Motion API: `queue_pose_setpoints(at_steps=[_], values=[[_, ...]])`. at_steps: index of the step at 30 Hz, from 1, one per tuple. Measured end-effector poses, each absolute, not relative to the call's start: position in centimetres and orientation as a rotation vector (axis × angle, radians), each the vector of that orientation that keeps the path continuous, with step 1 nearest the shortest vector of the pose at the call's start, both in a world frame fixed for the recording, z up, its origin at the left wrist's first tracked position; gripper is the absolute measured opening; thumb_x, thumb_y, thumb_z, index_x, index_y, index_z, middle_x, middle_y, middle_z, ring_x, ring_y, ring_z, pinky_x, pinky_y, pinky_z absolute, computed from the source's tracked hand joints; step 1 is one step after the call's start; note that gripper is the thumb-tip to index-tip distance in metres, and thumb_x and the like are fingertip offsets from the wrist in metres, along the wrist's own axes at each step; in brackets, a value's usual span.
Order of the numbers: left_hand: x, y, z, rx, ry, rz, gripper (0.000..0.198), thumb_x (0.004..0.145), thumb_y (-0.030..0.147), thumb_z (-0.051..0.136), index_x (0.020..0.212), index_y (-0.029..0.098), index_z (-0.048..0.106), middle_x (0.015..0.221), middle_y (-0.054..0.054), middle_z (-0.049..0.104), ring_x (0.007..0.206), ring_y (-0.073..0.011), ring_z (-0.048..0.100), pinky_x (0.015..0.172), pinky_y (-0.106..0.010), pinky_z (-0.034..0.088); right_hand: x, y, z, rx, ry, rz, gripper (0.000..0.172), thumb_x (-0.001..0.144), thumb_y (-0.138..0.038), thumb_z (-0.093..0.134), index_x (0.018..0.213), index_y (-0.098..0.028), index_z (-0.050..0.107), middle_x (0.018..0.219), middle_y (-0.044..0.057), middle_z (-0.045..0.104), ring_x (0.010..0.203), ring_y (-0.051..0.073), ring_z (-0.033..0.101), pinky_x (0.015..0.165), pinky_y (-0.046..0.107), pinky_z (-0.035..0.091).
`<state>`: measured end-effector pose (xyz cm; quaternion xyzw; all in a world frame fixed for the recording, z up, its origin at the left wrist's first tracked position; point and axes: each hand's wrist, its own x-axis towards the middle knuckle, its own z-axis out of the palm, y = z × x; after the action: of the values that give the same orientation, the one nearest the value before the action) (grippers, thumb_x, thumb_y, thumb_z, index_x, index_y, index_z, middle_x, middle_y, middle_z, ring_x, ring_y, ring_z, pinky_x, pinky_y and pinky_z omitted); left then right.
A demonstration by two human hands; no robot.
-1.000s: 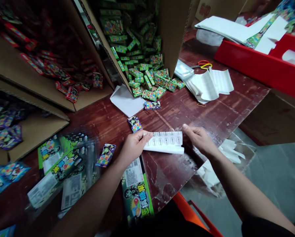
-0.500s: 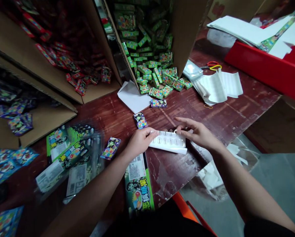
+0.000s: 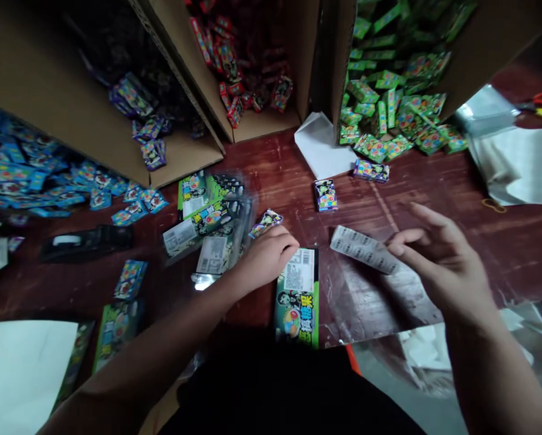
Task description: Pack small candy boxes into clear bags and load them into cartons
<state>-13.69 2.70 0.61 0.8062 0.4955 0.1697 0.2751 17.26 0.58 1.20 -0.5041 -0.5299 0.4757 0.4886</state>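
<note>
Dark red tabletop (image 3: 271, 158) spreads before us, and our two hands are well apart over its near part. The right hand (image 3: 447, 266) is on the right, thumb and forefinger drawn close together, the other fingers loosely bent. Just left of its thumb is the white sheet of round printed labels (image 3: 365, 250), slanting down to the right; we cannot tell whether the fingertips touch it. The left hand (image 3: 268, 257) is loosely curled, back upward, at the far left corner of a green and black printed bag (image 3: 298, 305). We cannot tell whether it grips anything.

Just beyond the left hand we see a purple packet (image 3: 266, 221), partly covered. Left of that hand lies a pile of clear-edged printed bags (image 3: 207, 226). Farther off, a second purple packet (image 3: 325, 195) and a third purple packet (image 3: 371, 171) lie near a folded white paper (image 3: 324, 148). At the far right, green packets (image 3: 383, 115) spill out of a cardboard box.
</note>
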Motion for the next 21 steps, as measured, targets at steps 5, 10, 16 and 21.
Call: queue_pose_setpoints(at_steps=[5, 10, 16, 21], values=[[-15.7, 0.3, 0.6, 1.807, 1.194, 0.565, 0.020, 0.093, 0.017, 0.057, 0.107, 0.021, 0.070, 0.112, -0.005, 0.071, 0.102, -0.0178, 0.067, 0.090, -0.033, 0.053, 10.1, 0.7, 2.0, -1.037, -1.437, 1.438, 0.071, 0.085, -0.023, 0.077, 0.147, -0.030, 0.042, 0.088, -0.002, 0.069, 0.083, 0.014, 0.066, 0.082, 0.031, 0.055], [-15.6, -0.4, 0.8, 1.445, 1.188, 0.682, 0.015, 0.088, 0.016, 0.062, 0.101, 0.017, 0.069, 0.102, -0.006, 0.075, 0.095, -0.0173, 0.071, 0.088, -0.033, 0.056, 6.3, 0.8, 1.1, -1.012, -1.538, 1.573, 0.077, 0.087, -0.024, 0.073, 0.152, -0.027, 0.030, 0.089, -0.002, 0.067, 0.083, 0.015, 0.065, 0.078, 0.031, 0.054], [-15.7, -1.1, 0.9, 1.209, 1.156, 0.805, 0.023, 0.080, 0.013, 0.070, 0.102, 0.014, 0.062, 0.097, -0.007, 0.073, 0.096, -0.0178, 0.072, 0.092, -0.036, 0.057, 5.2, 0.3, 0.2, -1.115, -1.821, 1.220, 0.089, 0.090, -0.026, 0.071, 0.159, -0.028, 0.016, 0.098, 0.002, 0.068, 0.092, 0.020, 0.065, 0.091, 0.042, 0.051], [-16.5, -0.8, 1.2, 1.146, 1.161, 0.795, 0.031, 0.077, 0.020, 0.073, 0.106, 0.015, 0.063, 0.103, -0.010, 0.074, 0.102, -0.0214, 0.072, 0.098, -0.041, 0.057, 4.4, -0.8, -0.1, -1.121, -2.155, 0.567, 0.085, 0.095, -0.021, 0.062, 0.161, -0.036, 0.010, 0.106, 0.004, 0.071, 0.098, 0.025, 0.058, 0.097, 0.051, 0.041]])
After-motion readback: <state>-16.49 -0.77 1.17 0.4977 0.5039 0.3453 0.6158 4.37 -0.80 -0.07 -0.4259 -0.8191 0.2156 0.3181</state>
